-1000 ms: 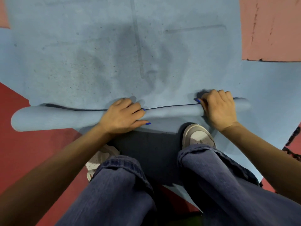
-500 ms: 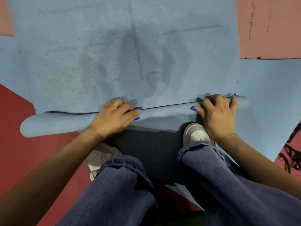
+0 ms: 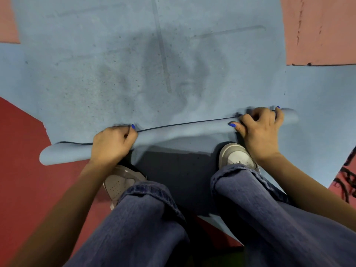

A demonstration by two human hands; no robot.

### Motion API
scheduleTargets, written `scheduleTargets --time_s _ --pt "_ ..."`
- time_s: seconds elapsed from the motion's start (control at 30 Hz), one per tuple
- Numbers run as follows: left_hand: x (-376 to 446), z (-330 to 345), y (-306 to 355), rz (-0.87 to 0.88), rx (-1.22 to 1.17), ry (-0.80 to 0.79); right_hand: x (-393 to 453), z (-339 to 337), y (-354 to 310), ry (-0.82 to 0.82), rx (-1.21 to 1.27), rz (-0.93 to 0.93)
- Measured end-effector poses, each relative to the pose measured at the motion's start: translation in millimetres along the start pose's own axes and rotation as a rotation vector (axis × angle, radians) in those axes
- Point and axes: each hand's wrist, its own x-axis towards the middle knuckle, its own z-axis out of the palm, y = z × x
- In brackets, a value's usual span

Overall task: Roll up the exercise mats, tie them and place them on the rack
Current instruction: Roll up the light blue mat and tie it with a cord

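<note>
Blue mat, first turns of the roll under way

Blue exercise mat lies flat on the red floor, its near edge curled into a thin roll just ahead of the shoes. Left hand and right hand, fingers flatter a second ago, now curl tightly round the roll, which has crept forward and slants, right end farther away. Judged so, rolling has barely begun; most of the mat is still unrolled, tying and racking remain.
</note>
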Motion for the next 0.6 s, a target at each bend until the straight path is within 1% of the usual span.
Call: scheduleTargets --time_s 0.03,0.1,0.13,0.17,0.27,0.3,0.37,0.4,0.43,0.47,0.57,0.6 --pt "1 -1 -1 0.032 -0.028 0.026 1 2 2 0.014 0.034 0.002" --pt "-1 6 -8 0.232 0.034 0.227 2 2 5 0.039 0.075 -0.005" --pt "-1 10 -12 0.319 0.061 0.290 0 3 5 0.049 0.073 -0.017" --pt "2 12 -17 0.360 0.076 0.303 -1 4 6 0.058 0.062 -0.025" --pt "13 8 -19 0.302 0.079 0.211 3 7 4 0.084 0.079 -0.020" --pt "16 9 -21 0.343 0.101 0.237 5 6 4 0.098 0.100 -0.015" --pt "14 11 -24 0.528 0.209 0.330 7 5 5 0.102 0.108 -0.022" --pt "9 10 -31 0.594 0.261 0.357 7 4 6 0.096 0.104 -0.034" --pt "3 9 -42 0.611 0.315 0.371 7 5 7 0.095 0.101 -0.048" --pt "-5 8 -52 0.563 0.371 0.389 6 5 6 0.094 0.099 -0.057" --pt "-25 8 -78 0.206 0.478 0.461 8 7 7 0.074 0.099 -0.039" --pt "-29 11 -81 0.140 0.478 0.467 7 7 7 0.072 0.103 -0.038"
